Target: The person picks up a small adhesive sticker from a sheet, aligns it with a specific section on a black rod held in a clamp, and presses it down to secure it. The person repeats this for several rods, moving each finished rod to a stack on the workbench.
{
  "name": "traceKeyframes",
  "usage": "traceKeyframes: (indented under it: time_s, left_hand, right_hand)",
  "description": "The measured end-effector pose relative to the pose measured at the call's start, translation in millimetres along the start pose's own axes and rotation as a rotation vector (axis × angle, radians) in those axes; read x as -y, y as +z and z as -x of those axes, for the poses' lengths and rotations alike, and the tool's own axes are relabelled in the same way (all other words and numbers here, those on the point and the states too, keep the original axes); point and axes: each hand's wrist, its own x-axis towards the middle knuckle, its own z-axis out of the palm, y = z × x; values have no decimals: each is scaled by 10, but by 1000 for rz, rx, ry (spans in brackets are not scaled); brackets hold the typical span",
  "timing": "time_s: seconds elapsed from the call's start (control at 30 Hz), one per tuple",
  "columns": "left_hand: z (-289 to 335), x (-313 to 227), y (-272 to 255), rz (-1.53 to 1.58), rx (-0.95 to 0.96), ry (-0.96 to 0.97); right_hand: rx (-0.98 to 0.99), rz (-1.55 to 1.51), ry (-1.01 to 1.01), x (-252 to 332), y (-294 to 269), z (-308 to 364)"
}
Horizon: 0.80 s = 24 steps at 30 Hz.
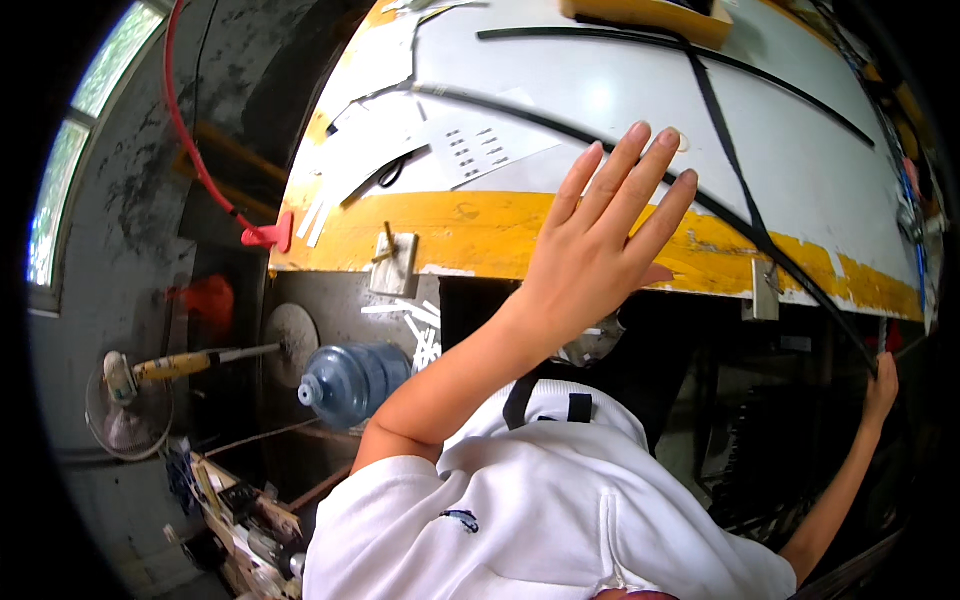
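Observation:
A long thin black strip (497, 104) lies slantwise over the white tabletop and runs past its front edge toward the lower right. My left hand (598, 235) is over the middle of this strip, palm down, with the fingers stretched out and slightly spread. The fingers hide a short part of the strip; whether they press on it I cannot tell. At the far right, below the table edge, my right hand (880, 388) is closed around the end of the strip. A flat black band (722, 128) meets the strip to the right of my left hand.
Another black strip (790, 82) lies farther back, near a yellow box (655, 20). Paper sheets (495, 140) and a black cord loop (393, 173) are at the left. Clamp-like blocks (394, 264) sit on the table's yellow front edge. A blue water bottle (365, 382) and a fan (128, 410) stand lower left.

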Motion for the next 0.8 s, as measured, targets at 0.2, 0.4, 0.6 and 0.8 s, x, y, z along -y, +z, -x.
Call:
traceKeyframes:
  time_s: [0.2,0.4,0.6,0.8]
  left_hand:
    - [229,365,133,-147,127,53]
    - [446,441,206,-96,36,57]
    - [577,512,329,-84,-64,-39]
    - [774,735,182,-29,49,-78]
  right_hand:
    - [-154,-36,-236,60,445,-283]
    - [-1,-285,-99,1398,360,-1020]
    - [-8,-449,-113,1916,467,-1211]
    - [85,-390,-40,2006,495,-1183]
